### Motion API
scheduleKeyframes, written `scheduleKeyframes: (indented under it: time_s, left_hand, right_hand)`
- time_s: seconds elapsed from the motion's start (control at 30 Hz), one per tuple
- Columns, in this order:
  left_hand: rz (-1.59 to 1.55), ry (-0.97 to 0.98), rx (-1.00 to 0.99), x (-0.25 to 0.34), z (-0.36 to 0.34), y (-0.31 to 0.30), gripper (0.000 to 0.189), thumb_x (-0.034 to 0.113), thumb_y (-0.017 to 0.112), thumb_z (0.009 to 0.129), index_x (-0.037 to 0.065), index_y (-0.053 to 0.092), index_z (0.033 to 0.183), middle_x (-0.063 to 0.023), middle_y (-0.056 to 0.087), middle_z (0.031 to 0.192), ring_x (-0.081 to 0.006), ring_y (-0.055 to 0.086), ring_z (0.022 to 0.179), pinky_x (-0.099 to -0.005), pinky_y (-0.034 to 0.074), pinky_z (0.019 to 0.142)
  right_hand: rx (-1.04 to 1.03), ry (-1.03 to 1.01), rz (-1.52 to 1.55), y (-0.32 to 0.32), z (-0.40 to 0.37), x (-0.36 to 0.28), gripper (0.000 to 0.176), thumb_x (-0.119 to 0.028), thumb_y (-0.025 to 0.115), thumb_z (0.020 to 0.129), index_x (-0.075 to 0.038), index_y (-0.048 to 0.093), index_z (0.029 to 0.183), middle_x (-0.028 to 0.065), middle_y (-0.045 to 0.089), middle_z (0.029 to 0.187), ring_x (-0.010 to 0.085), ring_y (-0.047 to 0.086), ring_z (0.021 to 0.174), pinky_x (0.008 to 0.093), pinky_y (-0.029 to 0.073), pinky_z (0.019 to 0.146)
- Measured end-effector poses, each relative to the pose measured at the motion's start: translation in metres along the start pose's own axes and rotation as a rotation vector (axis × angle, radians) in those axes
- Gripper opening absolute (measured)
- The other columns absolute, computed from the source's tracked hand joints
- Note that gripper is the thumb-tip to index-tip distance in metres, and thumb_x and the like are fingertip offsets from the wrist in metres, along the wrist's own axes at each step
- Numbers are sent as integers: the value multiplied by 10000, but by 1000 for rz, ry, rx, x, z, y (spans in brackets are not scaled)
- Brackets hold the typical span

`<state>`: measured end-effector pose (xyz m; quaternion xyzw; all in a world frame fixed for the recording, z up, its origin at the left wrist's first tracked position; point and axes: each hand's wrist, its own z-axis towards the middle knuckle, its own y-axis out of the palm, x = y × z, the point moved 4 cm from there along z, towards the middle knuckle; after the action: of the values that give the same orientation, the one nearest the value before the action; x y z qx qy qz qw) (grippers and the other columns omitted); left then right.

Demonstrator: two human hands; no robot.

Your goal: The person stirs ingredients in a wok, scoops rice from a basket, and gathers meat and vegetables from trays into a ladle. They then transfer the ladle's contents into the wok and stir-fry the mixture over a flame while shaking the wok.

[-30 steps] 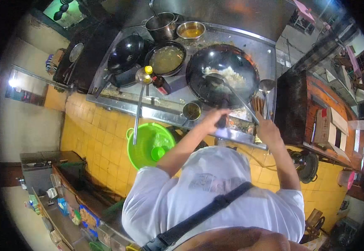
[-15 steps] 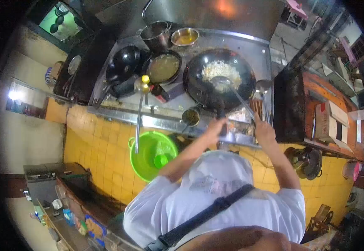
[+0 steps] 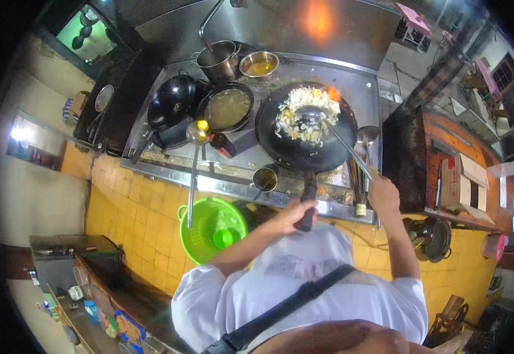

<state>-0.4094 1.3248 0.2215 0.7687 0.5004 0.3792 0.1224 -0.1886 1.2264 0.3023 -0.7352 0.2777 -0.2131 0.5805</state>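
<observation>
Head view. Low centre of frame: left hand (image 3: 294, 216) closed round the dark handle (image 3: 308, 200) of the wok (image 3: 295, 154). Right of centre: right hand (image 3: 384, 196) wrapped round the shaft of a metal ladle (image 3: 344, 143), its bowl down in pale, loose food (image 3: 298, 99) inside the wok, upper centre. Wok on the steel bench (image 3: 360, 88). Left of it, a dark bottle (image 3: 222, 145) and a round pan (image 3: 228, 110) of cloudy liquid; near its lower left edge, a small metal cup (image 3: 265, 179). Lower left of centre: green basket (image 3: 196, 243) over yellow tiles.
</observation>
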Motion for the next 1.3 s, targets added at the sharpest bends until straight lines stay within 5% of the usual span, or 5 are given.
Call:
scheduleKeyframes:
  time_s: [0.13, 0.6, 1.03, 1.13, 1.3]
  left_hand:
    - [129, 389, 42, 22, 94, -56, 143, 175, 587, 835, 52, 514, 835, -40, 542, 667, -138, 532, 512, -281, 445, 443]
    - [253, 468, 159, 18, 160, -91, 162, 151, 600, 803, 40, 518, 887, -60, 570, 640, -161, 564, 517, -303, 458, 463]
    - [225, 429, 139, 20, 149, -88, 106, 147, 585, 829, 64, 542, 880, -33, 561, 657, -139, 544, 535, -286, 443, 486]
    - [192, 423, 91, 21, 151, -88, 130, 151, 602, 832, 56, 527, 877, -54, 570, 679, -135, 539, 535, -265, 431, 469]
    - [211, 392, 136, 23, 143, -84, 138, 160, 609, 838, 69, 518, 887, -33, 565, 679, -116, 534, 536, -259, 432, 471]
  right_hand:
    - [184, -158, 393, 4, -3, -5, 442, -159, 530, 819, -141, 459, 1255, 238, 605, 759, 427, 592, 730, 499, 485, 652]
    - [189, -408, 269, 147, 140, -74, 381, -245, 410, 899, 90, 576, 824, 272, 558, 737, 446, 592, 738, 487, 501, 657]
    - [286, -92, 437, 130, 117, -33, 389, -277, 424, 898, 95, 534, 874, 288, 587, 776, 427, 599, 755, 470, 478, 689]
    - [-119, -457, 127, 137, 122, -54, 394, -275, 418, 900, 102, 533, 891, 291, 587, 809, 437, 591, 749, 466, 477, 690]
    - [216, -238, 282, 186, 148, -30, 296, -252, 434, 887, 1, 575, 947, 274, 582, 830, 410, 601, 737, 478, 492, 667]
